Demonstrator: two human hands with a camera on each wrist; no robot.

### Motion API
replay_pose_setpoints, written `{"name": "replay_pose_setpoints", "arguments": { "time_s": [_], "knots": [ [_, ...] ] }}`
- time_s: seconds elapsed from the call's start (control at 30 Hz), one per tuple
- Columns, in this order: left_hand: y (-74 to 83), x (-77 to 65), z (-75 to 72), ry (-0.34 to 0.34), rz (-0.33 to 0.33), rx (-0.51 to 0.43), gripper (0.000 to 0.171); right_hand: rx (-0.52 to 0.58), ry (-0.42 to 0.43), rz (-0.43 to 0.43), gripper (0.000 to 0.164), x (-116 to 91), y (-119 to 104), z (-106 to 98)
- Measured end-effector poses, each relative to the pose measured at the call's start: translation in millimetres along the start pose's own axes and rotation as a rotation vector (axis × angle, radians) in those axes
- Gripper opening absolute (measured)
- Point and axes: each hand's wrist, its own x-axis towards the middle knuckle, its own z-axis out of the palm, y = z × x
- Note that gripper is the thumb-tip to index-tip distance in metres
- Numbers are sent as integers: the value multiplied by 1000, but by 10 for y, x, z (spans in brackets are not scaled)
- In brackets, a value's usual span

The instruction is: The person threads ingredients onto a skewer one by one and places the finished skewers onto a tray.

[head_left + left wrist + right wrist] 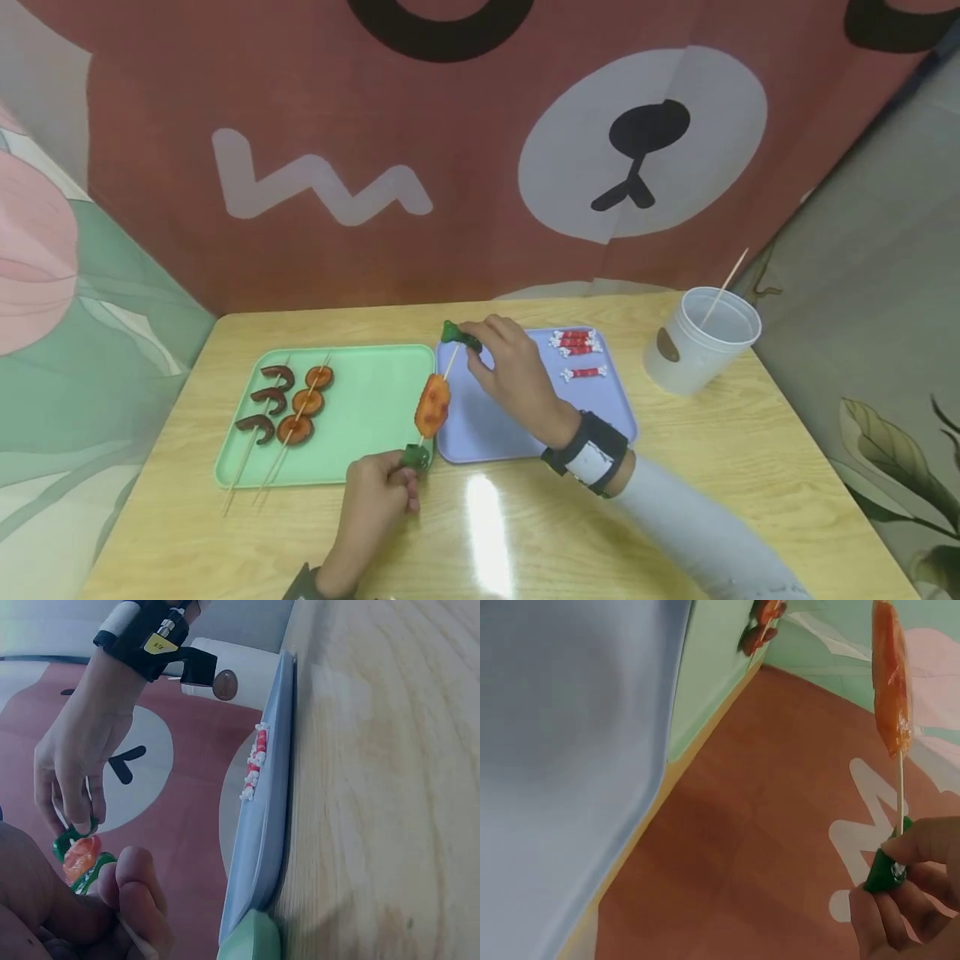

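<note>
A wooden skewer carries an orange-brown toy chicken wing (pixel 432 407) and is held slanting above the place where the two trays meet. My left hand (pixel 378 493) grips a green pepper piece (pixel 415 457) at the skewer's lower end. With thumb and fingertips, my right hand (pixel 517 375) pinches a second green pepper piece (pixel 886 871) at the skewer's upper end. In the right wrist view, bare stick shows between that piece and the wing. My left fingers partly hide the near pepper piece (pixel 91 874) in the left wrist view.
A green tray (pixel 375 375) at left bears two skewers of brown toy food, their sticks overhanging its front rim. The purple tray (pixel 468 442) beside it holds several red-and-white candy-shaped pieces (pixel 583 372). Back right stands a white bucket (pixel 678 358) with a stick (pixel 725 286) in it.
</note>
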Motion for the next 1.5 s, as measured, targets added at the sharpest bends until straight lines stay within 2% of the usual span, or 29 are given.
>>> {"name": "replay_pose_setpoints", "arguments": {
  "time_s": [0.27,0.43,0.53,0.63,0.77,0.9,1.0,1.1,1.27,1.37,1.43,1.5],
  "knots": [
    [-27,-23,-62,56,29,105,26,-26,-25,-55,31,-110,-91,210],
    [6,3,-143,47,34,106,20,10,-68,-69,30,-165,-109,335],
    [-4,50,-225,42,36,99,17,64,-91,-12,33,-142,-94,350],
    [-80,114,-352,39,-9,73,16,109,-162,54,38,-96,-65,284],
    [-280,179,-574,42,-113,68,17,150,-262,193,41,-54,46,120],
    [-480,254,-766,32,-158,70,20,203,-299,316,36,-56,244,-13],
    [-589,334,-874,6,-195,15,24,233,-324,360,32,-102,373,-79],
    [-665,428,-919,-31,-242,-42,26,234,-332,390,30,-190,504,-174],
    [-720,420,-977,-68,-277,-66,26,220,-309,428,26,-330,703,-357],
    [-674,397,-1017,-73,-275,2,25,198,-265,440,24,-407,810,-488],
    [-623,400,-1042,-73,-250,109,23,182,-228,448,23,-450,868,-591],
    [-563,406,-1064,-62,-203,264,21,156,-177,458,23,-483,931,-706]
  ]
}}
